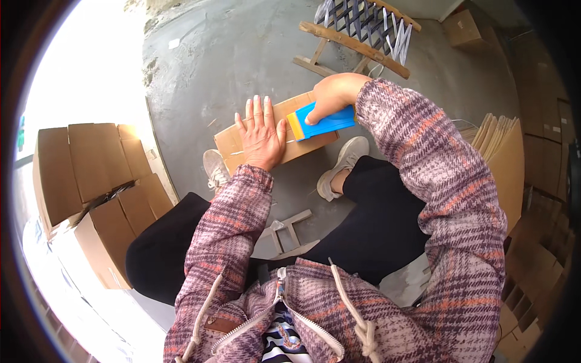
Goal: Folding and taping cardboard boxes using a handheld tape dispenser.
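Observation:
A long, closed brown cardboard box (296, 104) rests between my feet. My left hand (262, 138) lies flat on its top near the left end, with the fingers stretched out and slightly apart. At the right end, my right hand (334, 95) is wrapped round a blue tape dispenser (327, 124) with a yellow front edge (295, 126). The dispenser sits against the box top, its yellow edge turned toward my left hand. Part of the box is hidden under both hands and the dispenser.
Brown cartons (100, 160) are stacked at the left. A wooden stool with a woven strap seat (357, 41) stands ahead on the concrete floor (206, 66). Flat cardboard sheets (505, 163) lean at my right. A small wooden frame (290, 233) lies between my legs.

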### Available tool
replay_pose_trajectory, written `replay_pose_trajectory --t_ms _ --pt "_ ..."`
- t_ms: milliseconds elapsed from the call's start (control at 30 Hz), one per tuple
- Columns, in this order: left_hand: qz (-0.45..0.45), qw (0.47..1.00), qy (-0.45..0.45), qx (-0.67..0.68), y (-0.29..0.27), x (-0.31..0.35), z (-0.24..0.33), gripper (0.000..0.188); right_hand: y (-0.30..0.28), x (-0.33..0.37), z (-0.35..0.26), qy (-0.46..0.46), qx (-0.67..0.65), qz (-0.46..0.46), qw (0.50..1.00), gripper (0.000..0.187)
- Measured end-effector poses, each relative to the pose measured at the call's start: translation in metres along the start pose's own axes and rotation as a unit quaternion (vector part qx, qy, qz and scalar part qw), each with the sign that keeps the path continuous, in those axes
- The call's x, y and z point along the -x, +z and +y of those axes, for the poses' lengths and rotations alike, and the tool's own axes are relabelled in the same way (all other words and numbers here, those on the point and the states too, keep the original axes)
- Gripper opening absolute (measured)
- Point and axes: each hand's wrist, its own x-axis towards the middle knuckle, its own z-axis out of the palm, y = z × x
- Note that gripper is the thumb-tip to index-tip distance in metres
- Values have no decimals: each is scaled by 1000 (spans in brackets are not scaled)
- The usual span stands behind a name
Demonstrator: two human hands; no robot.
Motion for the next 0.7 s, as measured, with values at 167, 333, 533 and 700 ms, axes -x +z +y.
replay_pose_trajectory --t_ms 167,333,533,700 --pt "8 1000 3 3 0 -2 2 61 3 -2 8 -20 4 16 1000 62" --pt "2 1000 2 3 -4 -1 0 62 0 3 17 -34 2 10 999 70" --pt "-6 1000 -1 5 -2 0 -1 61 -2 7 41 -58 -28 -10 998 80" --pt "-12 1000 -2 2 -5 -2 1 65 -2 17 88 -28 -61 -10 998 71"
